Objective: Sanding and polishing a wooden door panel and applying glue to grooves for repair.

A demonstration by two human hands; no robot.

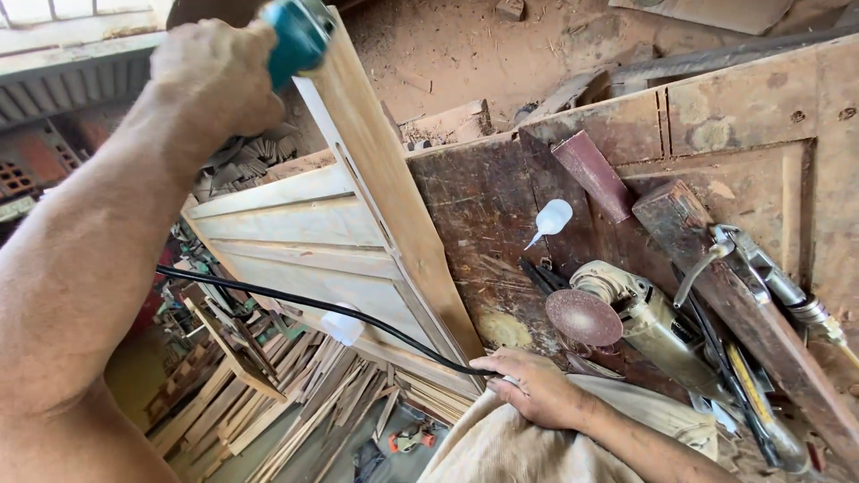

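Teal power tool (300, 38) sits in the left hand (215, 80), fingers curled tight around its body, pressed on the upright edge of a slatted wooden panel (358, 224). Right hand (528, 385) rests by the panel's near corner, fingers pressed together, touching the black cord (295, 304). Beyond those fingers lies a disc sander (617, 313).

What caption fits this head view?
Left hand grips a teal power tool on a louvered wooden panel; right hand steadies its lower edge.
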